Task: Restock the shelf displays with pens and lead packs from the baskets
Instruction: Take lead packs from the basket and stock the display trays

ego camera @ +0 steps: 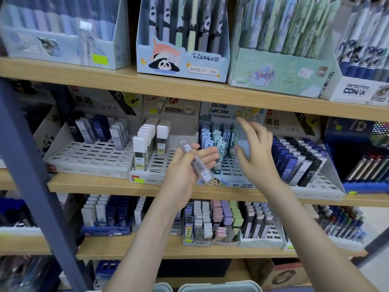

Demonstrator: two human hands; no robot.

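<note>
Basket rim [219,286] below; I read left hand [183,173] gripping a lead pack [195,161], label up — likely for matching — right hand [256,152] released before the cartoon display [229,183]

Bright, even indoor light is falling from above, and the shelf boards [126,81] are casting soft shadows onto the display backs [101,102] beneath them. The right hand [254,148] is smearing with motion blur, its fingers [244,123] ghosting at centre right. The boxes [63,28] along the top edge and the lower corners are going soft, and the wide lens is slanting the blue upright [31,165] at the left edge.
</note>
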